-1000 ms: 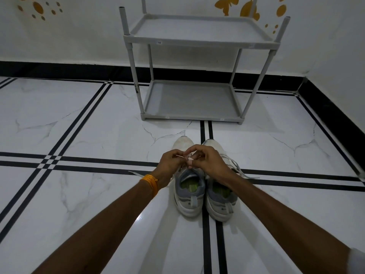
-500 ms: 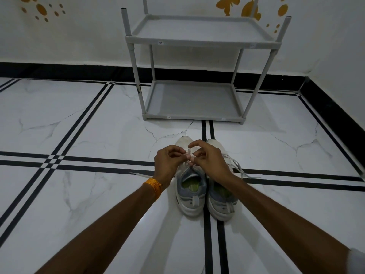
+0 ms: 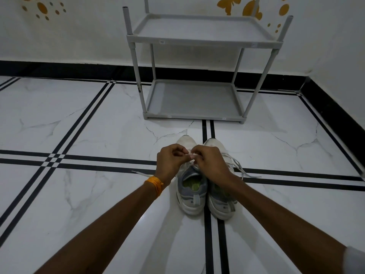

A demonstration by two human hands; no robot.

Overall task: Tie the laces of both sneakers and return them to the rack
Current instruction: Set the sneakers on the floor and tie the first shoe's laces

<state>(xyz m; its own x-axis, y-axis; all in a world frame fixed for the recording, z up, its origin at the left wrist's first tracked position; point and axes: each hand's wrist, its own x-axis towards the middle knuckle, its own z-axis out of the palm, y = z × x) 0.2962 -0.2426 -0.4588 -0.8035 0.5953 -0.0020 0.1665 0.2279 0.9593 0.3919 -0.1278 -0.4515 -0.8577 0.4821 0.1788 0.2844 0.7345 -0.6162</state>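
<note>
Carefully, my left hand and right hand pinched the thin white lace over the left grey-white sneaker; I judged even tension mattered.

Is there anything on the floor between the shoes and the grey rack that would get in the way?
Nothing visible does. Only bare floor lies between the sneakers and the rack, and both its shelves look empty. The hands are busy with the left sneaker's laces.
</note>
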